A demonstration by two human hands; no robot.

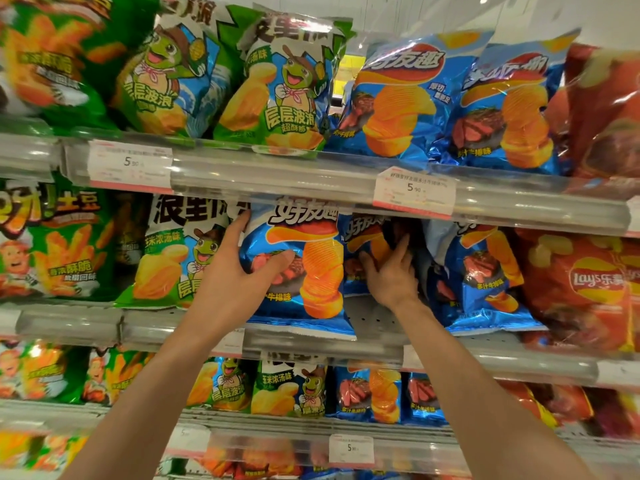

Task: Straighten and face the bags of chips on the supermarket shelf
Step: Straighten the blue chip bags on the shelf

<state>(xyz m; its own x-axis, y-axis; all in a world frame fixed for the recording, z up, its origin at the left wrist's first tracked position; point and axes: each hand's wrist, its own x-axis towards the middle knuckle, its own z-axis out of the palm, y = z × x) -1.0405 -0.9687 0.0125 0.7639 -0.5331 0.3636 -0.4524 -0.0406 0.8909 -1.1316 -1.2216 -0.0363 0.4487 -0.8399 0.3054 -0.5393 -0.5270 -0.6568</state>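
Note:
On the middle shelf a blue bag of ridged chips stands upright and faces front. My left hand grips its left edge, thumb across the front and fingers behind. Just right of it a second blue bag sits further back, partly hidden. My right hand reaches into the gap beside it, fingers on that bag's front, and I cannot tell whether they hold it. A third blue bag leans at the right of the gap.
A green-and-white turtle bag stands left of my left hand. Red bags fill the right end. The upper shelf rail with price tags hangs just above my hands. More bags fill the shelves above and below.

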